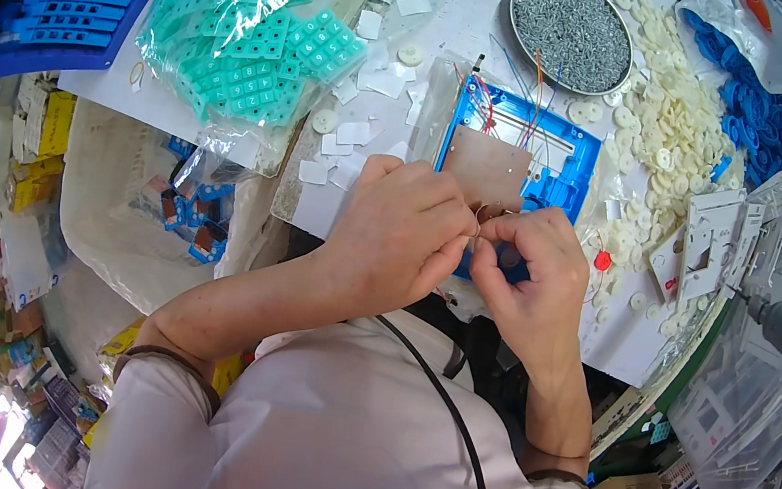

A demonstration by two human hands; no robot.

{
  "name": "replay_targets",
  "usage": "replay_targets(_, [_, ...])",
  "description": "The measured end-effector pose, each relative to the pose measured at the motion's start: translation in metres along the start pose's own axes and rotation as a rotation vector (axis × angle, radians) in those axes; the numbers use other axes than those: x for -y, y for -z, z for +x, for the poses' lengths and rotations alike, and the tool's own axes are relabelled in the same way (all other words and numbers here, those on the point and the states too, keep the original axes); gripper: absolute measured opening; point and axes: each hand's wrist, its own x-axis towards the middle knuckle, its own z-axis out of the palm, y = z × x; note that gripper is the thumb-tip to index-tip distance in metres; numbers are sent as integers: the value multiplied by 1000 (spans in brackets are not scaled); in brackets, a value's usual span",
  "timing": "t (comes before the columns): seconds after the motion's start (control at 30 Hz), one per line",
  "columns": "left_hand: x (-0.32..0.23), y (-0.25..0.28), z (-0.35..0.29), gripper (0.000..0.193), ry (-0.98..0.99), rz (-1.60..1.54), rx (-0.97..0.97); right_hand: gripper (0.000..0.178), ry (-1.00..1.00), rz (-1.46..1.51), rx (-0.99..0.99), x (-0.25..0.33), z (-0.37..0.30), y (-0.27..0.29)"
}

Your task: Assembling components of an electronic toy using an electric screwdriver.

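The blue case (583, 157) lies on the worktop (617, 341), beneath and just beyond the fingers. The brown board (484, 165) covers the case's left part, just beyond the fingers. Left hand (404, 224) and right hand (539, 272): fingers of both pinched closed on a thin wire (478, 219), tips nearly meeting. Screws (570, 30): farther beyond the fingers, in a round dish (589, 93). White discs (675, 135): beyond and right. Green keypads (248, 82): beyond and left.

White table (623, 350), round tray (586, 93), cream discs (675, 135), white slips (354, 133)
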Motion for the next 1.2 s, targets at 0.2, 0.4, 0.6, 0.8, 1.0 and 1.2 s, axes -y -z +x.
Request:
replay_targets(0.2, [0,-1,0,16,-23,32,-3,14,-18,-24,-9,1,-3,-1])
replay_targets(0.4, [4,1,3,12,2,-109,5,14,44,-4,-16,-1,-3,-3])
replay_targets(0.6, [5,10,6,13,87,-206,87,16,79,16,-30,-6,-5,-5])
replay_targets(0.8, [4,8,5,14,52,-125,79,17,27,-5,-15,0,-6,-6])
replay_targets(1.0, [2,7,8,12,69,-109,72,15,-6,9,-44,-1,-8,-10])
replay_targets(1.2, [1,8,9,11,59,-101,53,14,36,4,-74,-3,-6,-10])
